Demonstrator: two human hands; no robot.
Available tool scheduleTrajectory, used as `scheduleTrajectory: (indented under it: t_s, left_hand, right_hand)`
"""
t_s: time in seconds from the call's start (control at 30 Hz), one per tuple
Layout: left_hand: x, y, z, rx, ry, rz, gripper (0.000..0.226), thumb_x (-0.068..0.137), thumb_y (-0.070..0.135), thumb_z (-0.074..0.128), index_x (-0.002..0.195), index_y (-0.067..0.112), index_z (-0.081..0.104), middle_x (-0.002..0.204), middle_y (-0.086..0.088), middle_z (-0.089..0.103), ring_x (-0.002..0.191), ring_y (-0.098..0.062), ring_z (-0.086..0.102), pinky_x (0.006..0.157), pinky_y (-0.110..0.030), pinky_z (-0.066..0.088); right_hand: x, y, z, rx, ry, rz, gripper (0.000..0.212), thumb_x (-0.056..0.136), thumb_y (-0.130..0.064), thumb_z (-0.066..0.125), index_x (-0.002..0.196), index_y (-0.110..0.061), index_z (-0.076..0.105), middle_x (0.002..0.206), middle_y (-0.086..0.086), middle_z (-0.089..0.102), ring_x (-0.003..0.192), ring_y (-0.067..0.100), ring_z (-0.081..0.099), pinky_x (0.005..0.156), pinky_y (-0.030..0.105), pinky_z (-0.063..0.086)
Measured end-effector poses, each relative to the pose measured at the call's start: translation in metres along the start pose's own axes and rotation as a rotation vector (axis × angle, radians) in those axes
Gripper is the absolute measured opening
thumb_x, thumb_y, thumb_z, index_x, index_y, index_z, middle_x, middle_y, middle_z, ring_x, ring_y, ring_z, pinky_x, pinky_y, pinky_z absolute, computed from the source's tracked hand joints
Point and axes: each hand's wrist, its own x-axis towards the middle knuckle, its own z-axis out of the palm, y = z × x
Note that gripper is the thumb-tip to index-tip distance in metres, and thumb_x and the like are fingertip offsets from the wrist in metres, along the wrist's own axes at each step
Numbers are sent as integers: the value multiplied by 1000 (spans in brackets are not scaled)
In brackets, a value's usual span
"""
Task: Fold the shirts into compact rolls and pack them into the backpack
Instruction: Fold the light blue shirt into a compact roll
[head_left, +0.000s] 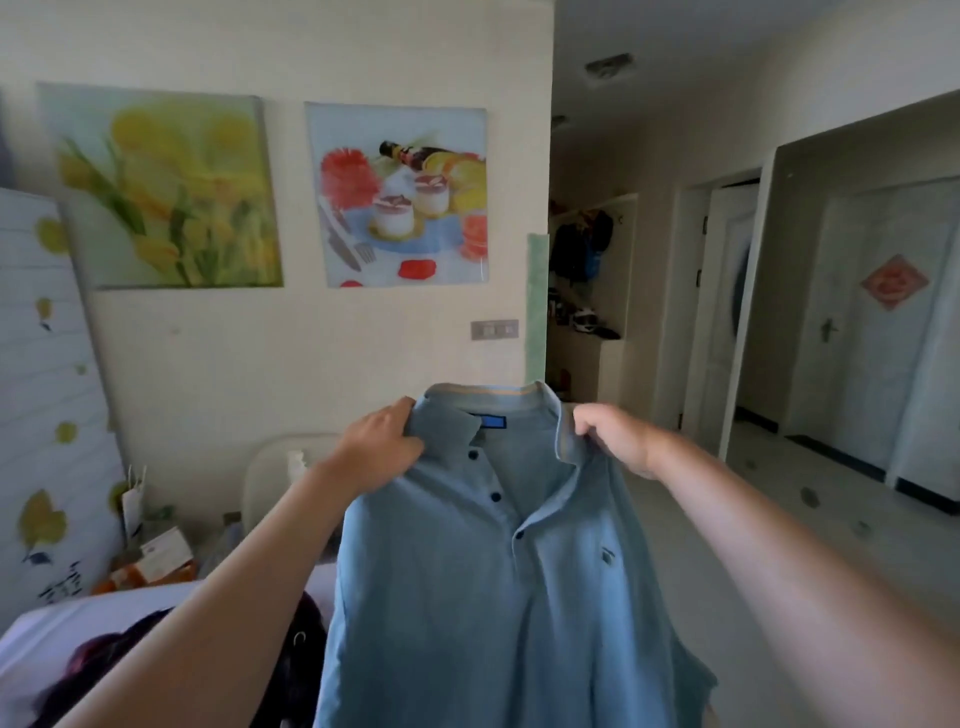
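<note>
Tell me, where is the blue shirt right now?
In the head view, the blue shirt hangs lower centre, held up at the collar by the left hand and the right hand, before the wall.

Lived-in home: framed flower picture (161, 187), interior doors (883, 332), hallway coat rack (584, 244).

Shirt (488, 571) hanging between left hand (382, 441) and right hand (618, 439), two pictures (397, 195) on wall behind

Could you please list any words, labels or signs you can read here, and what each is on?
Nothing reads clearly.
Blue neck label on the polo shirt: too blurred.
Chest logo on the shirt: too small.
Red diamond sign on the door: blurred.
Print on the white box: blurred.
</note>
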Motion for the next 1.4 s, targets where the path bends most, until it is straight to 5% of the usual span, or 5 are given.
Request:
scheduleTrajectory:
  t_s: [0.17,0.37,0.7,1.03,1.4]
  left_hand:
    - [14,-34,80,-53,-205,-57,31,81,6,48,109,8,62,108,-9,64,104,-29,60,75,-28,40]
    - [35,-82,180,-68,-292,-153,17,86,11,52,101,14,61,102,-11,66,93,-28,59,76,-30,42]
    - [85,-151,296,238,-165,-338,23,97,30,49,100,14,66,110,-12,57,98,-31,54,77,-38,48]
    - [73,-129,417,13,-363,-153,44,95,17,49,138,23,47,135,-3,47,125,-26,45,102,-41,41]
    - [18,-133,503,234,-981,-49,78,97,56,44,155,39,-6,162,5,-22,150,-30,-13,120,-55,11]
  right_hand:
    - [32,73,26,-349,-151,103,41,86,5,41,116,-12,64,108,0,59,99,16,52,76,23,38]
    - [82,175,51,-446,-138,156,25,87,-15,70,65,-23,62,74,-4,66,75,13,60,63,28,40]
    - [177,284,117,-582,96,209,44,92,-52,58,69,-21,37,63,-6,46,61,16,44,52,33,25]
    - [190,404,155,-377,-259,439,40,101,-5,45,139,-17,52,138,2,56,125,21,54,95,25,40]
    - [143,469,180,-510,-270,320,34,83,-28,66,63,-24,39,79,-4,46,75,18,44,70,33,36]
